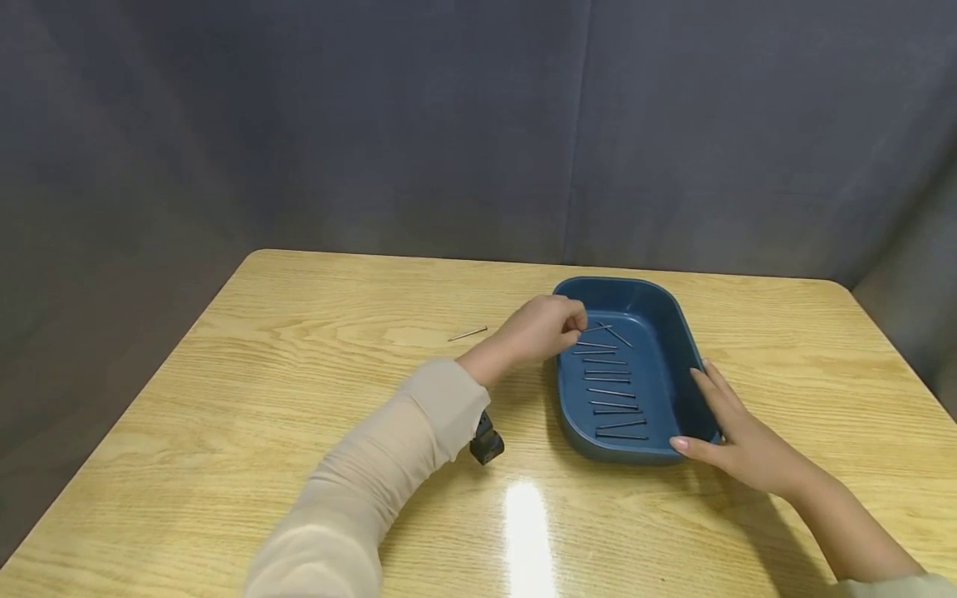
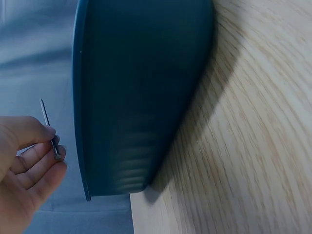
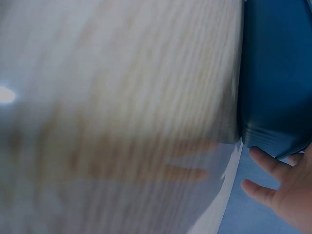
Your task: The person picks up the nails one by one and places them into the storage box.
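Over the left wall of a deep blue plastic tray (image 1: 661,365), my left hand (image 1: 544,328) pinches a steel nail (image 2: 47,117) between thumb and fingers. In the left wrist view the nail's head points down and its tip up, beside the tray's rim. Inside the tray, several nails (image 1: 609,380) lie crosswise in a rough column, with two crossing near the far end. My right hand (image 1: 751,448) rests at the tray's near right corner, thumb on the near rim, fingers extended along the outer right wall.
One loose nail (image 1: 468,334) lies on the wooden table (image 1: 299,374) left of the tray. A small black device (image 1: 487,440) shows under my left cuff. Dark grey curtain (image 1: 449,133) hangs behind the table's far edge.
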Demonstrator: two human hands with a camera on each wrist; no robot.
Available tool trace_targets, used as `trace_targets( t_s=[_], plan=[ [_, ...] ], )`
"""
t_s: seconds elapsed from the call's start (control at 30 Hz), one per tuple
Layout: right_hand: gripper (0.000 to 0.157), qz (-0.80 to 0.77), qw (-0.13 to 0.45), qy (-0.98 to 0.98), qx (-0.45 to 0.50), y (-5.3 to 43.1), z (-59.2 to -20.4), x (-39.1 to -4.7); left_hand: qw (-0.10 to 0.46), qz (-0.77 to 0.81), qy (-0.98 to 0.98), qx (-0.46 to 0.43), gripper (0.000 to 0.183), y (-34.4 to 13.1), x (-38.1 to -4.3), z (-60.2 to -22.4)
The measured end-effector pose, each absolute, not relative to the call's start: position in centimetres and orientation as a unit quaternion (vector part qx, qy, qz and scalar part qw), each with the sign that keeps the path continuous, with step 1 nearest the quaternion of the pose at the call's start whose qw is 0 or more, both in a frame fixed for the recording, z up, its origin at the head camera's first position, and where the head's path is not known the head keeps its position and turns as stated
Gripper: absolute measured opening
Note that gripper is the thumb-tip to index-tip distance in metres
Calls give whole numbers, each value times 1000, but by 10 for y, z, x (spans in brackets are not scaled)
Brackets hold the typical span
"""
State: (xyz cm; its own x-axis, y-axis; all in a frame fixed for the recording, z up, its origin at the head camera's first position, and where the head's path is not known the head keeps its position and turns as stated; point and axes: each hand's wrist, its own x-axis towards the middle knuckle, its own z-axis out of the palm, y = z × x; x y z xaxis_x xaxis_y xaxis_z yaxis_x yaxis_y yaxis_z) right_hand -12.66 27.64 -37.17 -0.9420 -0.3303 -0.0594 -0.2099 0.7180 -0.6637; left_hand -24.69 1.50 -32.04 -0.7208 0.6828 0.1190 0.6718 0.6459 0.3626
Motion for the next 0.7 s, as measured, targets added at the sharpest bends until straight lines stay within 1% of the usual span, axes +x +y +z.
trace_targets(
  t_s=[0.3, 0.7],
  plan=[
    [92, -342, 76, 925, -149, 277, -371, -125, 27, 207, 904, 372, 13, 24, -248, -323],
    [92, -360, 89, 918, -139, 271, -369, -120, 33, 204, 903, 377, 15, 28, -246, -329]
  ],
)
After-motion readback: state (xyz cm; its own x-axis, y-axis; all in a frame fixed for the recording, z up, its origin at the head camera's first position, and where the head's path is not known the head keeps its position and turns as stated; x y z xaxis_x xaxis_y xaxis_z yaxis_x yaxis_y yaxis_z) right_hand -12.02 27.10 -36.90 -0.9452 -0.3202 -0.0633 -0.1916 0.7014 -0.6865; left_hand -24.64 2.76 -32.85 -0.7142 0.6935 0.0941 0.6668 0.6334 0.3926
